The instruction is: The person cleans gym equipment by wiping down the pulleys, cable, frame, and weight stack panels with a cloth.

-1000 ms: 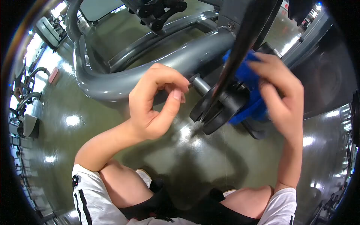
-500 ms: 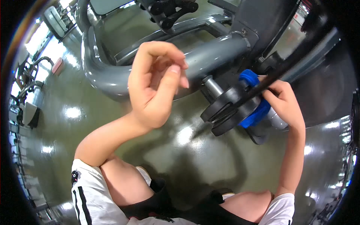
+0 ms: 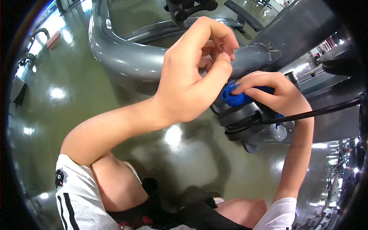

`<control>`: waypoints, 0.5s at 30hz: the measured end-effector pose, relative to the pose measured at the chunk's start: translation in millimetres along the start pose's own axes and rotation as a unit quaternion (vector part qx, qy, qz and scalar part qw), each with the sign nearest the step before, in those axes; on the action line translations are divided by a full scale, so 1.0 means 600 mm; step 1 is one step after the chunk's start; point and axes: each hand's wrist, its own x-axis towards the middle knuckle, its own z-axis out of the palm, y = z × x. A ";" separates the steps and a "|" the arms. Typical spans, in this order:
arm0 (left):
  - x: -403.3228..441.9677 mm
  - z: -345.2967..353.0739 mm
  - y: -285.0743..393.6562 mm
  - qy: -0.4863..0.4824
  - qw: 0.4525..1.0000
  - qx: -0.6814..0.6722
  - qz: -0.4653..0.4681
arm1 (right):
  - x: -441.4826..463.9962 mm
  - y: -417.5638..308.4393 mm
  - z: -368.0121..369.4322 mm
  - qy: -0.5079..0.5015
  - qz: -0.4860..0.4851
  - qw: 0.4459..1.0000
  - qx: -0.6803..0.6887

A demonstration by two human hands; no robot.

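My right hand grips a blue cloth with thumb and fingers, pressed on top of the black pulley part of a machine. My left hand is raised in front of the thick grey tube. Its fingers curl toward the thumb, and whether anything is between them is hidden. A black strap or cable runs across the pulley part and over my right wrist to the right edge.
The grey frame's upright rises at the upper right. A black pedal-like part is behind the tube. On the shiny floor, a pink block lies at the far left. My legs are at the bottom.
My left hand has moved right and up, closer to my right hand. My right hand has shifted left with the cloth, over the pulley part. The view has turned, and the strap lies flatter.
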 end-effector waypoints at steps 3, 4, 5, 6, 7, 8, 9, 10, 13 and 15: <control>0.000 0.000 0.004 -0.003 1.000 0.004 -0.013 | 0.019 -0.002 -0.004 -0.088 0.066 0.993 0.049; 0.000 -0.001 0.006 -0.004 1.000 0.005 -0.024 | 0.017 -0.006 -0.009 -0.104 0.065 0.992 0.038; 0.000 -0.001 0.006 -0.005 0.999 0.006 -0.035 | 0.014 -0.003 -0.012 -0.106 0.068 0.991 0.037; -0.001 -0.002 0.006 -0.004 0.999 0.002 -0.035 | 0.010 0.002 -0.014 -0.102 0.091 0.987 0.079; -0.001 -0.003 0.006 -0.015 0.999 0.008 -0.034 | 0.006 0.008 -0.017 -0.097 0.113 0.981 0.122; -0.001 -0.004 0.006 -0.025 0.999 0.014 -0.034 | 0.004 0.018 -0.024 -0.103 0.135 0.974 0.151; -0.001 -0.004 0.003 -0.023 0.999 0.013 -0.033 | -0.001 0.025 -0.029 -0.105 0.136 0.974 0.148; -0.002 -0.005 -0.001 -0.034 0.999 0.026 -0.010 | -0.005 0.032 -0.034 -0.106 0.142 0.972 0.152; -0.006 -0.006 0.004 -0.053 0.998 0.027 0.009 | -0.011 0.045 -0.057 -0.094 0.211 0.971 0.061; -0.006 -0.009 0.011 -0.049 0.998 0.031 -0.034 | -0.001 0.045 -0.062 -0.140 0.267 0.948 -0.100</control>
